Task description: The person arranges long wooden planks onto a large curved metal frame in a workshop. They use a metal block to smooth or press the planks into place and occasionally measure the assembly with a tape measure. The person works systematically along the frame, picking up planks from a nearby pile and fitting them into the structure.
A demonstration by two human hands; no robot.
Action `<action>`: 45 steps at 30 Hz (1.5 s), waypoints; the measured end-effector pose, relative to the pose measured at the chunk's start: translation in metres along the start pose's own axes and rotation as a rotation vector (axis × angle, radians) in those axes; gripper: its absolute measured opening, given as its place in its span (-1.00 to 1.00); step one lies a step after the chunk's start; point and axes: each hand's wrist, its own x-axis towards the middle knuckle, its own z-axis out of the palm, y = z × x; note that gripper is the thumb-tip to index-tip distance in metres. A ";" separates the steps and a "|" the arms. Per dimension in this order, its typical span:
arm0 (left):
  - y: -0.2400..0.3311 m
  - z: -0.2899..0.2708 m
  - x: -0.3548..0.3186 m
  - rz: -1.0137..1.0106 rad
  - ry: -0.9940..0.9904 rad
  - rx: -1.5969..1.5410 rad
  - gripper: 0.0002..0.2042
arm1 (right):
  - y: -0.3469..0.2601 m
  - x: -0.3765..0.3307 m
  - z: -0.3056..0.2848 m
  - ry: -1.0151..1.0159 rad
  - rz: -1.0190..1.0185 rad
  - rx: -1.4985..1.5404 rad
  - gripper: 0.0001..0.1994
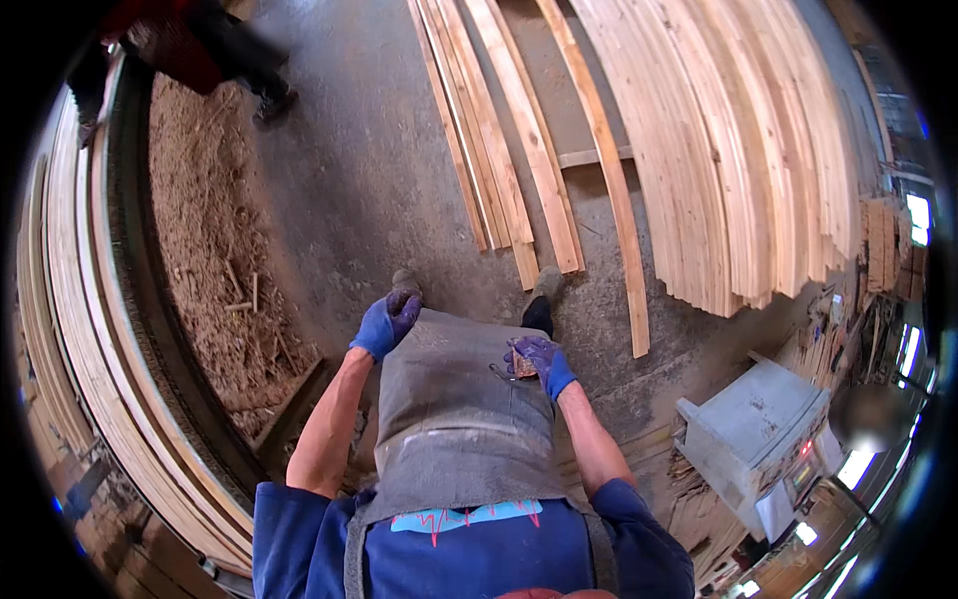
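Observation:
Both my hands wear blue gloves and rest against my grey apron (454, 419). My left hand (387, 321) sits at the apron's upper left edge with its fingers curled and nothing visible in it. My right hand (540, 362) is closed on a small brownish object (523, 366) at the apron's right side; what that object is I cannot tell. My two shoes (544, 288) show past the apron on the concrete floor.
Long pale wooden boards (718, 150) lie stacked on the floor ahead and right, with looser planks (499, 130) in the middle. A sawdust heap (215, 240) and stacked boards (70, 329) are on the left. A grey machine (753, 429) stands at right. Another person's legs (239, 60) appear at top left.

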 end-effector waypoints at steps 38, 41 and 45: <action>-0.106 0.147 0.135 -0.209 -0.241 -0.010 -0.59 | -0.080 0.319 -0.087 -0.275 -0.029 -0.531 -0.80; -0.065 0.177 0.174 -0.370 -0.234 -0.699 -0.53 | -0.058 0.242 -0.051 -0.397 0.101 -0.394 -0.76; -0.029 0.167 0.152 -0.574 -0.159 -1.257 -0.55 | -0.044 0.168 -0.042 -0.426 -0.069 -0.535 -0.71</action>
